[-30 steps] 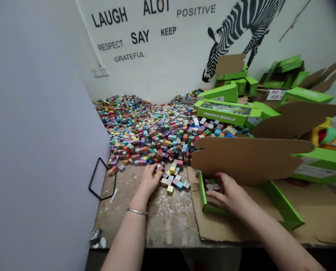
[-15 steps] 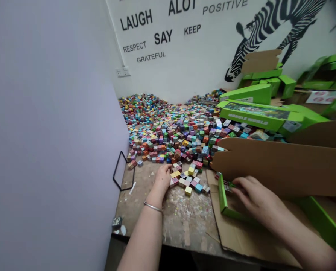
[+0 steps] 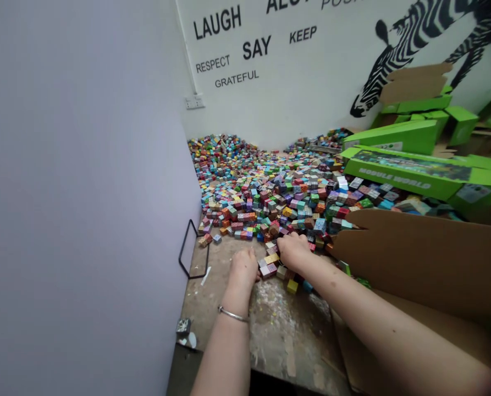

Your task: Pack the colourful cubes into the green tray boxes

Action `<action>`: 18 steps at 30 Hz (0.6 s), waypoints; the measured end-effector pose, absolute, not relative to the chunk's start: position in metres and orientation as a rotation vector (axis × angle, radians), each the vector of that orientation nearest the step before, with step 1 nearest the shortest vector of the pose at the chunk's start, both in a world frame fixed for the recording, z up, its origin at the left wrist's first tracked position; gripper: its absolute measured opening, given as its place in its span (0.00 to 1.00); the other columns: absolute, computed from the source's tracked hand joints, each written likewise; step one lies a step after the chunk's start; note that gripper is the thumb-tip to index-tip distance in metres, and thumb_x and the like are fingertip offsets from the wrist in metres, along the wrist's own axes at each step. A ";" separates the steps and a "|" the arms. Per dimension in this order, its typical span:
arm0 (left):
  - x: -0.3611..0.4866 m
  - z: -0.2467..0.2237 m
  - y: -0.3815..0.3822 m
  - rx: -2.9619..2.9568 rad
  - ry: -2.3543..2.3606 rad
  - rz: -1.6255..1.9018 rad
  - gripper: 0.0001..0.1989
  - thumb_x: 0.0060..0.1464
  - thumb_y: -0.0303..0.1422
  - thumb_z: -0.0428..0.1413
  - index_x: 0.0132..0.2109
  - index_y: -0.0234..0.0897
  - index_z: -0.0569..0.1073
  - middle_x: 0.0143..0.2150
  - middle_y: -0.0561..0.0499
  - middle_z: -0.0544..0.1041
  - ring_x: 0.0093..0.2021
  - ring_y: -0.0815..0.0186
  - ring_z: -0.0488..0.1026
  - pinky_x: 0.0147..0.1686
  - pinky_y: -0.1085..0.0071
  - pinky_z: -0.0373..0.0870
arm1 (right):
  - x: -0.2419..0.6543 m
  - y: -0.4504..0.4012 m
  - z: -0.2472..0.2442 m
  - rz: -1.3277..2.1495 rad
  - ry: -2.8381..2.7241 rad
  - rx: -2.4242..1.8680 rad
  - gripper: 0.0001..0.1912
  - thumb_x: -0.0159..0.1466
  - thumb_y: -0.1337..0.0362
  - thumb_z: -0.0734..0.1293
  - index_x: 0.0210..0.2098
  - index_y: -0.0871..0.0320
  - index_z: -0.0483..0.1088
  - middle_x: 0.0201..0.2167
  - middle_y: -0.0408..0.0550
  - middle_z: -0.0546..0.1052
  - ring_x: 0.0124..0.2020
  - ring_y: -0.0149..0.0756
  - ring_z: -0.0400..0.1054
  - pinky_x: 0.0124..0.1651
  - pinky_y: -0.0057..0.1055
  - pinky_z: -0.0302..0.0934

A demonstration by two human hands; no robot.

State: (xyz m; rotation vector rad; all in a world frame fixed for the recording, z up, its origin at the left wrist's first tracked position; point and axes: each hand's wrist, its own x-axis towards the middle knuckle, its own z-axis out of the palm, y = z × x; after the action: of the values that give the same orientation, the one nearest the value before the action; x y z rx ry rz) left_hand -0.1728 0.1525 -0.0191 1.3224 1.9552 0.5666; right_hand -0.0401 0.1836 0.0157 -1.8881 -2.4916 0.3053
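My left hand [image 3: 244, 266], with a silver bracelet at its wrist, rests on the worn tabletop [image 3: 265, 335]. Its fingers are curled under, against a small cluster of patterned blocks [image 3: 269, 270]; whatever they hold is hidden. Reaching across from the right, my right hand [image 3: 295, 252] is over the far side of the same cluster. Its fingers bend down among the blocks, their tips out of sight. A yellow block [image 3: 292, 286] lies just below the right wrist. My right forearm covers most of the small green tray [image 3: 363, 282].
A big heap of colourful blocks [image 3: 265, 187] spreads to the wall. Green printed boxes [image 3: 406, 173] pile up at right, behind a raised cardboard flap [image 3: 414, 253]. A pale panel [image 3: 84, 192] borders the left, near a black wire frame [image 3: 193, 250].
My right hand has left the green tray and moved left to the block cluster. My left hand stays beside the cluster, its fingers now more curled. The view has turned slightly left.
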 end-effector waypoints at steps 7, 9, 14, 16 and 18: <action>-0.173 -0.020 0.154 1.304 1.927 0.584 0.16 0.63 0.41 0.48 0.43 0.32 0.70 0.31 0.53 0.73 0.25 0.72 0.70 0.26 0.72 0.71 | -0.031 0.170 0.018 0.283 -2.592 -1.838 0.17 0.59 0.74 0.59 0.41 0.54 0.75 0.42 0.51 0.77 0.46 0.45 0.66 0.45 0.39 0.52; -0.173 -0.020 0.154 1.313 1.931 0.583 0.16 0.63 0.42 0.48 0.43 0.32 0.70 0.30 0.53 0.73 0.25 0.72 0.70 0.26 0.72 0.71 | -0.027 0.166 0.020 0.235 -2.590 -1.844 0.16 0.58 0.74 0.59 0.40 0.56 0.75 0.44 0.54 0.76 0.49 0.48 0.63 0.48 0.42 0.49; -0.172 -0.022 0.154 1.374 1.969 0.589 0.17 0.63 0.42 0.48 0.42 0.32 0.71 0.31 0.52 0.74 0.27 0.71 0.72 0.30 0.70 0.72 | -0.026 0.159 0.017 0.255 -2.638 -1.817 0.12 0.56 0.72 0.63 0.35 0.56 0.76 0.43 0.53 0.76 0.48 0.48 0.62 0.52 0.43 0.46; -0.173 -0.023 0.154 1.420 1.992 0.599 0.16 0.63 0.42 0.49 0.41 0.33 0.72 0.33 0.51 0.75 0.29 0.70 0.73 0.33 0.68 0.73 | -0.027 0.159 0.012 0.264 -2.639 -1.806 0.13 0.56 0.72 0.63 0.35 0.55 0.76 0.43 0.53 0.76 0.48 0.47 0.62 0.52 0.43 0.46; -0.174 -0.025 0.154 1.490 2.020 0.629 0.15 0.62 0.41 0.50 0.41 0.33 0.72 0.36 0.50 0.75 0.33 0.68 0.74 0.36 0.66 0.73 | -0.027 0.161 0.008 0.265 -2.635 -1.795 0.13 0.56 0.71 0.62 0.35 0.54 0.76 0.43 0.52 0.76 0.48 0.47 0.62 0.52 0.42 0.46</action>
State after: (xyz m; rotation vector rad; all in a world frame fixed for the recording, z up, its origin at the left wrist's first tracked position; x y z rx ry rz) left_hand -0.1735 0.1544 -0.0252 1.4895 2.0202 0.6293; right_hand -0.0274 0.1608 0.0080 -1.7950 -2.6351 0.2652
